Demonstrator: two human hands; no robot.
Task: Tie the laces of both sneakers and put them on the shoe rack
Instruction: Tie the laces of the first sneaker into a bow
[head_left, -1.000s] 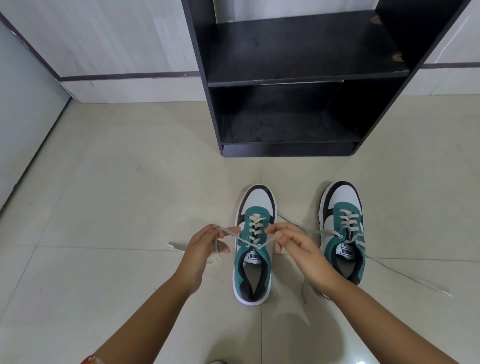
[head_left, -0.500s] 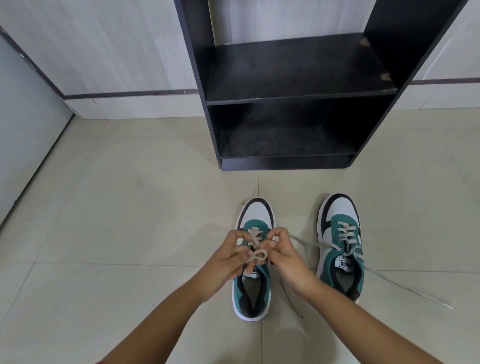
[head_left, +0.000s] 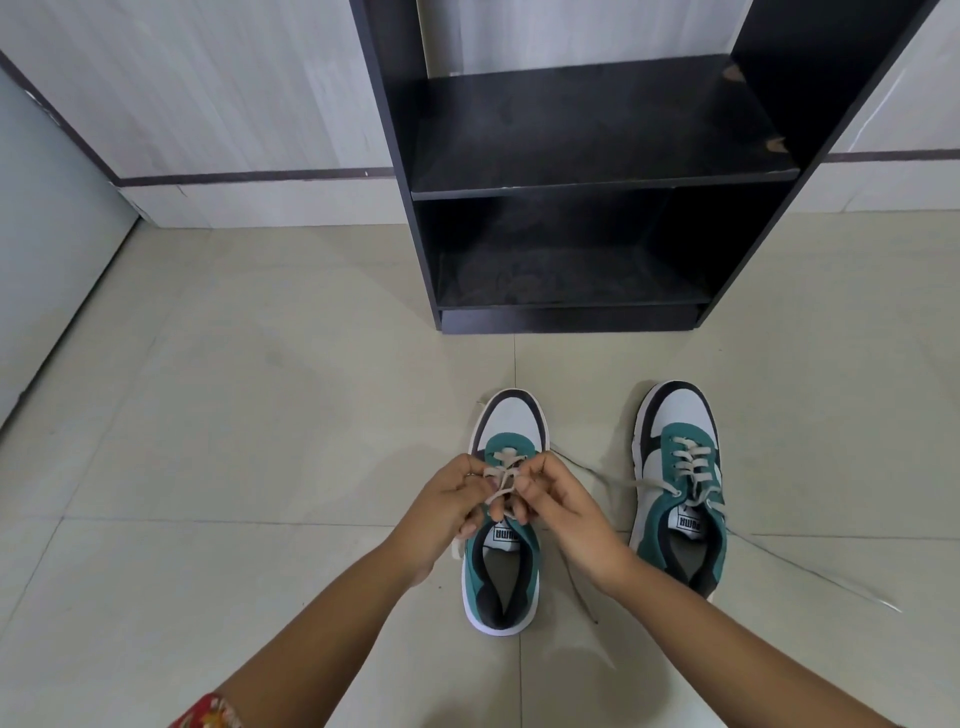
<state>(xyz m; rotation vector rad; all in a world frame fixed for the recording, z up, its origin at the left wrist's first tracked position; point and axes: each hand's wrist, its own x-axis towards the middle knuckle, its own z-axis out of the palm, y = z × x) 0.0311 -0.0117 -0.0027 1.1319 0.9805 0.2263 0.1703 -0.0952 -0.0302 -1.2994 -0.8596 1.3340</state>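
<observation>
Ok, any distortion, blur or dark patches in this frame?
Head view: wide-angle bending splays the shoe rack uprights outward; its lower shelf is deep in shadow; both hands and the laces look sharp; no glare.

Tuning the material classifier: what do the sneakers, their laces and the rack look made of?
Teal, white and black sneakers: smooth matte panels, likely synthetic leather; white soles look rubbery.
Flat beige laces: woven fabric, limp on the tiles.
Black shoe rack: flat matte boards, probably laminated particleboard; pale chips at the shelf edge suggest it.
</observation>
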